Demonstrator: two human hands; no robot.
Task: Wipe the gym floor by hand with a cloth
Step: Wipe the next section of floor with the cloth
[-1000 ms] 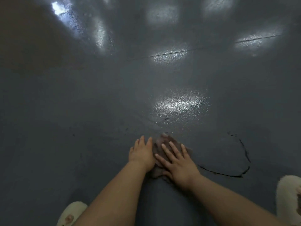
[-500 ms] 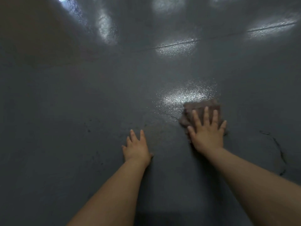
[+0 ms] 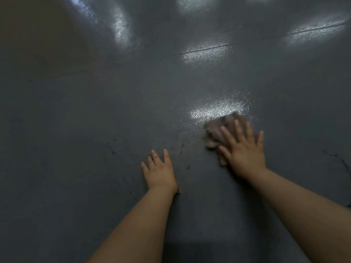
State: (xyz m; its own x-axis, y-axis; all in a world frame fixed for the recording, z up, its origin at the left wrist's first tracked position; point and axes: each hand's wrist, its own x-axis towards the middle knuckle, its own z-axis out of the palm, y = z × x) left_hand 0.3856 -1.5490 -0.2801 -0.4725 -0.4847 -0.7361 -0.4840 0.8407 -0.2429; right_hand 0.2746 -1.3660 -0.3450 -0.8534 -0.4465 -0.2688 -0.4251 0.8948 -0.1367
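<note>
The dark grey gym floor (image 3: 95, 130) fills the head view, glossy with light patches. A crumpled brownish cloth (image 3: 216, 130) lies on it right of centre, beside a bright reflection. My right hand (image 3: 242, 150) presses flat on the cloth with straight, spread fingers and covers its near part. My left hand (image 3: 159, 171) rests flat on the bare floor to the left of the cloth, fingers straight, holding nothing.
Small dark scuff marks (image 3: 112, 149) dot the floor near my left hand. A thin seam line (image 3: 205, 49) crosses the floor farther off. Dark scratch marks (image 3: 343, 164) show at the right edge.
My right hand pushed the cloth forward and to the right, away from my left hand. The left hand stayed flat on the floor. The slippers seen earlier have left the view.
</note>
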